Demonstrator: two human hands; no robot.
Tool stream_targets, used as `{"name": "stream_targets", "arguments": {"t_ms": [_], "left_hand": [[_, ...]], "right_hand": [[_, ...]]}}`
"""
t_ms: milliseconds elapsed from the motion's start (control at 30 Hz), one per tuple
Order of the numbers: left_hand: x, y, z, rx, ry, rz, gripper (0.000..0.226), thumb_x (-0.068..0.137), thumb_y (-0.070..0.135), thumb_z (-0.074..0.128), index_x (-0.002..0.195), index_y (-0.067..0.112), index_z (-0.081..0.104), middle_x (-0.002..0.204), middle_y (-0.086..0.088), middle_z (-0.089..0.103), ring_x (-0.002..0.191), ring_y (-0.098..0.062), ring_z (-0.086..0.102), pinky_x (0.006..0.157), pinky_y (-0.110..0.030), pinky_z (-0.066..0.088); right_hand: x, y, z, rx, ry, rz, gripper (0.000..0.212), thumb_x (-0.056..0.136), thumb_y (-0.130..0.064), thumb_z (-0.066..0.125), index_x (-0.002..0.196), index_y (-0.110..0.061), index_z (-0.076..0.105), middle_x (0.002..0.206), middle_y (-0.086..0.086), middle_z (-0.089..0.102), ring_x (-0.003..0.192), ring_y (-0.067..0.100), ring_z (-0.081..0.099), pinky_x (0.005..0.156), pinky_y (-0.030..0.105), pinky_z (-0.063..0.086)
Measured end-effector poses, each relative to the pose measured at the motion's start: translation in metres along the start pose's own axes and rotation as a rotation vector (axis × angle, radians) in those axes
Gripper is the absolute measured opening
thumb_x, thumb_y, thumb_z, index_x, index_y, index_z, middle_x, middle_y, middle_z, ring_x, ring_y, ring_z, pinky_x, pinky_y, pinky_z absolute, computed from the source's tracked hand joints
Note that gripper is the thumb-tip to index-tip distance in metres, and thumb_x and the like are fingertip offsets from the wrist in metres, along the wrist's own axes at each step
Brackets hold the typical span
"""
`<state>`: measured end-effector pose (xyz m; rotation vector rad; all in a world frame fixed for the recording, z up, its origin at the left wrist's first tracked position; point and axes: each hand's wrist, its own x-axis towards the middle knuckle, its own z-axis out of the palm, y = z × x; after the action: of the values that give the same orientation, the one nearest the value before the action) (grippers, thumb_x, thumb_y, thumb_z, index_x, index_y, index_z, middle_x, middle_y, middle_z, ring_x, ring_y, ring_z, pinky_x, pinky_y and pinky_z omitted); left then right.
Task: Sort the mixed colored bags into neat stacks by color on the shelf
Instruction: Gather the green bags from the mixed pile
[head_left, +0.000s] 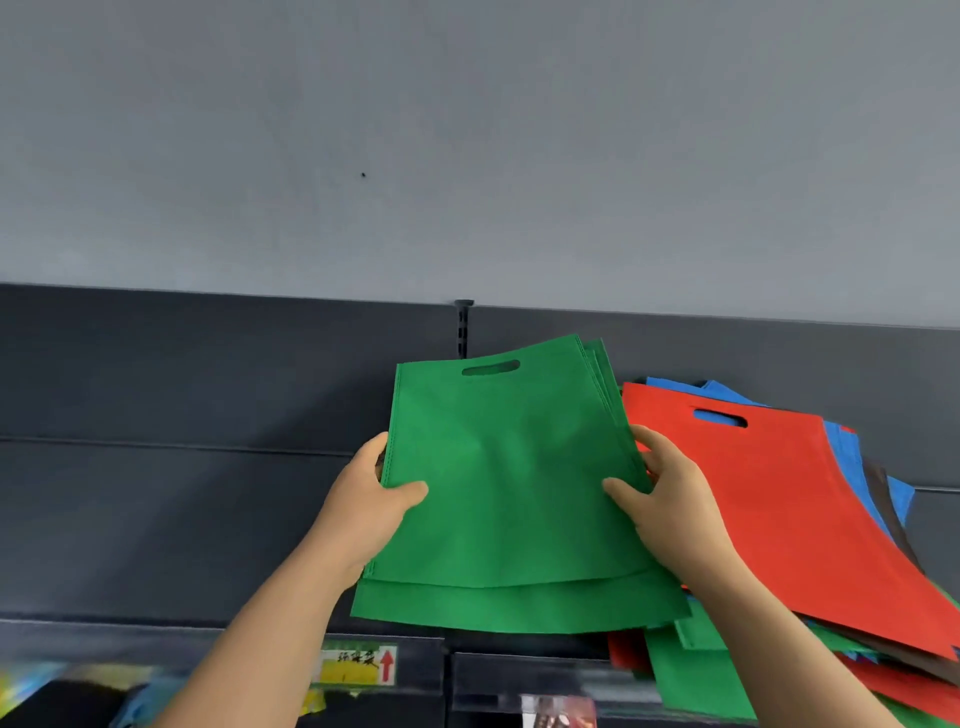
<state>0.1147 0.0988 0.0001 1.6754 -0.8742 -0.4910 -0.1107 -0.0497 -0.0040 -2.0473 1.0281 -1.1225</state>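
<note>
The stack of green bags (509, 483) sits between the two hands, handle cut-outs pointing away from them. The left hand (363, 499) grips its left edge, thumb curled over the top bag and fingers hidden behind. The right hand (670, 499) pinches the right edge the same way. Just right of the right hand lies a fanned mixed pile topped by a red bag (779, 493), with blue bags (841, 447) beneath. Below the left wrist, the shelf (156, 629) edge carries a yellow label (358, 665).

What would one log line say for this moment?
left hand: grips green bag stack | right hand: grips same stack | red bag: tops mixed pile at right
</note>
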Motion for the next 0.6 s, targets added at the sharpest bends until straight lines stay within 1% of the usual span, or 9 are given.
{"name": "stream_targets", "arguments": {"t_ms": [100,200,233,300,333,367,433,500,600], "left_hand": [[-0.002,-0.012,-0.051,0.022,-0.004,-0.050,0.066,0.088,0.005,0.062,0.141,0.031,0.035,0.103,0.017,0.058,0.087,0.003,0.056,0.071,-0.022,0.049],[-0.006,-0.025,-0.107,0.049,0.039,-0.076,0.069,0.087,-0.001,0.060,0.142,0.030,0.033,0.099,0.016,0.062,0.091,-0.011,0.064,0.085,-0.036,0.053],[-0.007,-0.031,-0.126,0.055,0.063,-0.073,0.070,0.087,-0.002,0.060,0.143,0.029,0.032,0.096,0.018,0.061,0.090,-0.010,0.064,0.084,-0.035,0.053],[-0.011,-0.040,-0.162,0.071,0.118,-0.076,0.071,0.087,-0.001,0.060,0.146,0.023,0.029,0.087,0.023,0.055,0.080,-0.003,0.058,0.072,-0.024,0.050],[-0.014,-0.046,-0.181,0.083,0.145,-0.084,0.066,0.087,0.000,0.061,0.144,0.019,0.033,0.086,0.023,0.055,0.077,-0.002,0.057,0.069,-0.023,0.049],[-0.017,-0.052,-0.200,0.094,0.168,-0.091,0.056,0.086,0.000,0.062,0.136,0.016,0.043,0.087,0.022,0.059,0.078,-0.006,0.061,0.070,-0.029,0.053],[-0.021,-0.065,-0.238,0.112,0.209,-0.116,0.032,0.085,0.002,0.064,0.113,0.017,0.061,0.093,0.012,0.070,0.084,-0.020,0.069,0.079,-0.044,0.057],[-0.026,-0.076,-0.273,0.118,0.253,-0.131,0.022,0.084,0.005,0.065,0.098,0.022,0.066,0.094,0.007,0.073,0.084,-0.021,0.071,0.080,-0.047,0.057],[-0.033,-0.090,-0.322,0.138,0.278,-0.149,0.024,0.085,0.010,0.065,0.103,0.026,0.063,0.097,0.008,0.071,0.085,-0.015,0.069,0.079,-0.041,0.057]], "right_hand": [[-0.007,-0.031,0.043,0.051,-0.027,0.001,0.059,0.084,-0.005,0.067,0.137,-0.018,0.045,0.107,-0.015,0.052,0.105,-0.001,0.048,0.080,0.014,0.039],[-0.012,-0.060,0.091,0.064,-0.069,-0.001,0.055,0.083,-0.005,0.067,0.133,-0.020,0.048,0.100,-0.017,0.058,0.101,0.004,0.058,0.073,0.009,0.042],[-0.015,-0.070,0.107,0.074,-0.090,0.003,0.055,0.084,-0.006,0.067,0.132,-0.022,0.048,0.100,-0.019,0.060,0.099,0.006,0.061,0.072,0.010,0.045],[-0.023,-0.092,0.139,0.112,-0.133,0.019,0.056,0.086,-0.008,0.065,0.136,-0.022,0.045,0.109,-0.014,0.062,0.100,0.008,0.062,0.076,0.023,0.054],[-0.028,-0.104,0.155,0.122,-0.149,0.023,0.059,0.086,-0.009,0.065,0.139,-0.022,0.042,0.118,-0.009,0.061,0.106,0.011,0.061,0.082,0.030,0.055],[-0.032,-0.116,0.171,0.120,-0.162,0.023,0.061,0.087,-0.009,0.065,0.141,-0.021,0.039,0.126,-0.006,0.058,0.113,0.013,0.058,0.088,0.034,0.054],[-0.040,-0.138,0.204,0.136,-0.183,0.006,0.063,0.087,-0.008,0.064,0.143,-0.019,0.037,0.130,-0.006,0.054,0.118,0.012,0.052,0.089,0.028,0.051],[-0.047,-0.160,0.237,0.153,-0.202,-0.012,0.063,0.088,-0.007,0.063,0.144,-0.017,0.036,0.134,-0.007,0.051,0.124,0.012,0.047,0.092,0.026,0.046],[-0.057,-0.188,0.285,0.184,-0.238,-0.023,0.062,0.088,-0.006,0.062,0.143,-0.016,0.036,0.129,-0.010,0.049,0.128,0.012,0.043,0.095,0.023,0.038]]}}
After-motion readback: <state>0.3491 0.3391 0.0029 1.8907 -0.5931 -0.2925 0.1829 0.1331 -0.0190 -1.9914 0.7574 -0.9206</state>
